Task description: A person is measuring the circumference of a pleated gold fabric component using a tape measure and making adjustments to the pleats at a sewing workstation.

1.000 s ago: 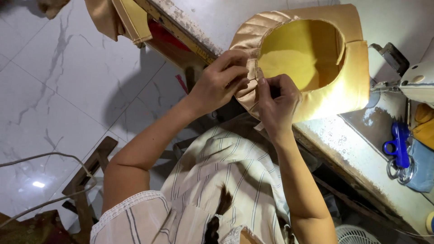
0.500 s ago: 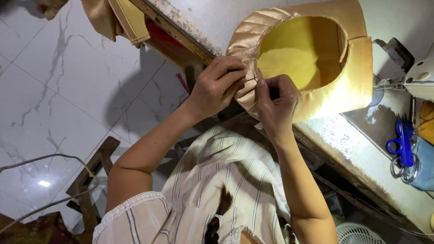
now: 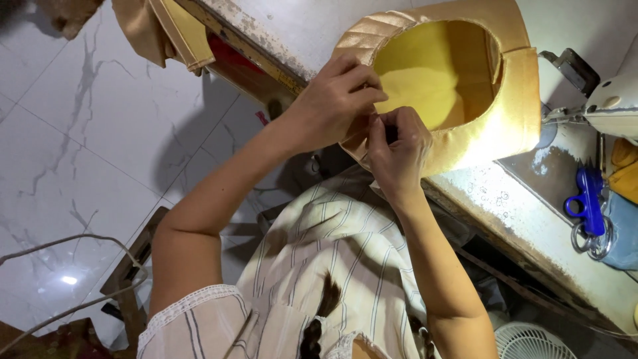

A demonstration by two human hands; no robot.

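Observation:
A tan padded fabric piece [image 3: 505, 113] with a large oval opening and yellow lining lies on the sewing table [image 3: 531, 219], overhanging its near edge. My left hand [image 3: 335, 103] grips the pleated rim at the opening's left side. My right hand [image 3: 399, 149] pinches the same rim just below it, fingers closed on the fabric edge. Both hands touch each other at the rim.
A white sewing machine [image 3: 615, 100] stands at the right. Blue thread snips [image 3: 588, 199] lie beside it on the table. More tan fabric [image 3: 156, 30] hangs off the table's far end. A white fan [image 3: 531, 342] sits below, over a white marble floor [image 3: 73, 153].
Both hands have stayed pinched on the rim, shifting only slightly along it. The fabric piece has turned a little on the table.

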